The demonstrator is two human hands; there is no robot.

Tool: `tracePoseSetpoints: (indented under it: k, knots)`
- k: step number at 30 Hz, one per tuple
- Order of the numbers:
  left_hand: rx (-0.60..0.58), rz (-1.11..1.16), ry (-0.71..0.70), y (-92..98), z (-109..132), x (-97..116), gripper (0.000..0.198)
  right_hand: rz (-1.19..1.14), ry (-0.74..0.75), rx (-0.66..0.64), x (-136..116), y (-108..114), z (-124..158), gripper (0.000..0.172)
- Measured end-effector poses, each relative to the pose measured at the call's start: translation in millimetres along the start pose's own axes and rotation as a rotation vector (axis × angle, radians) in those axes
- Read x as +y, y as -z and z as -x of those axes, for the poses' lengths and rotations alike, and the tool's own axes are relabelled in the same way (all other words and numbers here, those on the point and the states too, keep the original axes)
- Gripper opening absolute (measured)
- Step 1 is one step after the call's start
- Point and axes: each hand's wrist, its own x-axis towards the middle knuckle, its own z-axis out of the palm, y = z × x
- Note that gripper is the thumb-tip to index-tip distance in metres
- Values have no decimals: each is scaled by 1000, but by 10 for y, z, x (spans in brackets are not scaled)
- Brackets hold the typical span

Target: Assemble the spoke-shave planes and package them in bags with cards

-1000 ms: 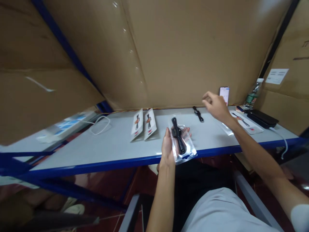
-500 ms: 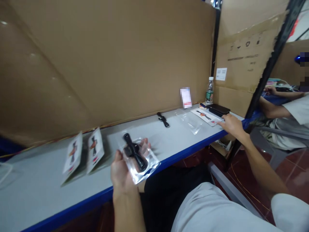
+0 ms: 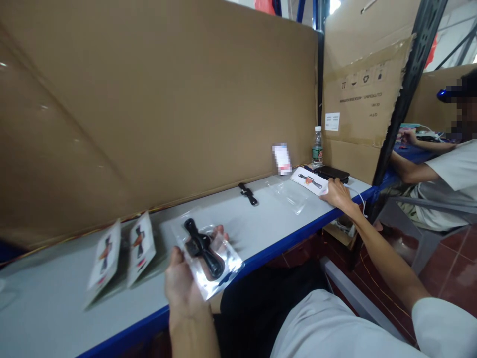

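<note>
My left hand (image 3: pixel 186 278) holds a clear plastic shell (image 3: pixel 233 261) from beneath, with a black two-ended tool (image 3: pixel 204 248) lying in it. Far to the right, my right hand (image 3: pixel 337 193) grips the near right end of a white printed card (image 3: pixel 307 180). Another black tool (image 3: pixel 248 194) lies on the table between my hands. Beside it, just left of the card, rests a second clear shell (image 3: pixel 288 196). Two folded printed cards, one (image 3: pixel 141 243) nearer my left hand and one (image 3: pixel 106 258) farther left, stand tilted on the table.
The narrow grey table (image 3: pixel 149 299) has a blue front edge and a cardboard wall behind. A phone (image 3: pixel 282 159) leans on that wall, near a water bottle (image 3: pixel 317 148) and a black wallet-like object (image 3: pixel 331 172). A person (image 3: pixel 454 164) sits at the far right.
My right hand has closed on the end of the white card, whose far end is now slightly raised. The view has shifted a little; my left hand still holds the shell with the tool.
</note>
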Motion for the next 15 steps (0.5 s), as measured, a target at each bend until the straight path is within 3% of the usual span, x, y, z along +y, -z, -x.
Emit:
tracePoseSetpoints:
  k: [3,8,12,15]
  knots:
    - [53,-32,-42,-58,25,-44,54,-213,23,23,118,-58,-52,60]
    - [139,-66,-68,-111,60,-76,57,-798,-66,6,306,-136,-65,23]
    - [150,-76,-55,-142,92,-84,59,-1143,-91,71,370,-57,161,37]
    - [132,-96,-69,-178,121,-105,61,-1340,-89,34,389,60,468,44]
